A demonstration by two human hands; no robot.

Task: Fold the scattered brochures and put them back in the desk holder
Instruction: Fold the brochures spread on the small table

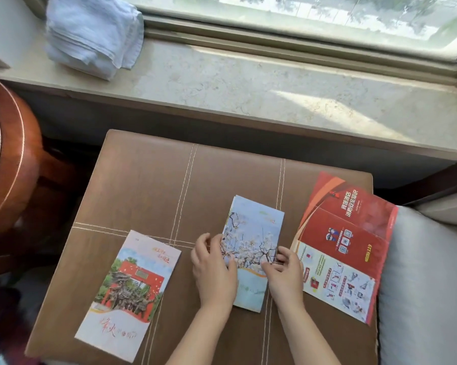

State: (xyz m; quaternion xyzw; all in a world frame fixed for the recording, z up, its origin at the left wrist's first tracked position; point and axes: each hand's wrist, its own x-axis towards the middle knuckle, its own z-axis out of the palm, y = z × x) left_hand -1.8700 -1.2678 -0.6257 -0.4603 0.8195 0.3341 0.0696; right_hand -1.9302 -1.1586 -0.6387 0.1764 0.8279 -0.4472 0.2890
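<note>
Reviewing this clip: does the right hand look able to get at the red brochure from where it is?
Probably yes. The right hand holds the blossom brochure, and the red brochure lies unfolded right beside it with nothing between; it must let go first.

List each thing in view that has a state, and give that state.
blossom brochure: folded, flat on the stool, gripped at both side edges.
gate brochure: folded, lying flat, untouched.
red brochure: opened out, lying flat, untouched.
towel: folded, on the windowsill.
left hand: pinches the blossom brochure's left edge.
right hand: pinches its right edge.
</note>
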